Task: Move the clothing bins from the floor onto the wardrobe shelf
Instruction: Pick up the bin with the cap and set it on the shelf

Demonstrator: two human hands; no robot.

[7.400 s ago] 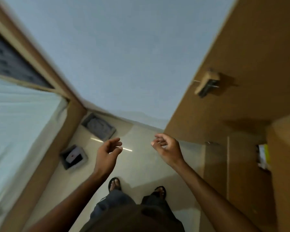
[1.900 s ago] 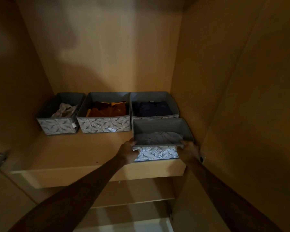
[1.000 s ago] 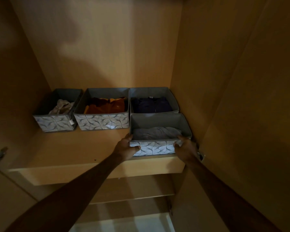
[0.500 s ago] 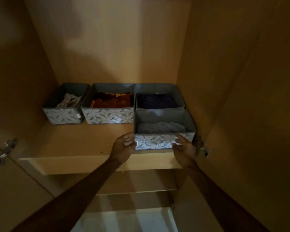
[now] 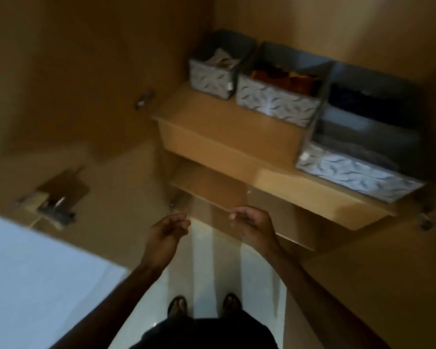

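Both hands have let go of the front bin (image 5: 358,172) and dropped back from the shelf (image 5: 224,129), and the view has swung down and to the left. Left hand (image 5: 166,233) and right hand (image 5: 253,224) now hang low in front of the person's body, fingers loosely curled and holding nothing, above a pale floor (image 5: 212,273) where two sandalled feet show.

Four patterned fabric bins sit on the wardrobe shelf. Three stand in a row toward the back: a small bin (image 5: 212,76) with light cloth at the left, a bin with orange clothes (image 5: 275,102) beside it, and a bin with dark clothes (image 5: 368,96) at the right. The front bin, holding grey folded cloth, rests just ahead of the dark one, its patterned face close to the shelf's front edge.

Judged from this frame, the latest bin is placed and released. No bins are visible on the patch of floor in view, though the picture is blurred and most of the room lies outside it, so whether more remain to be fetched cannot be told. Open shelf space remains to the left of the front bin.
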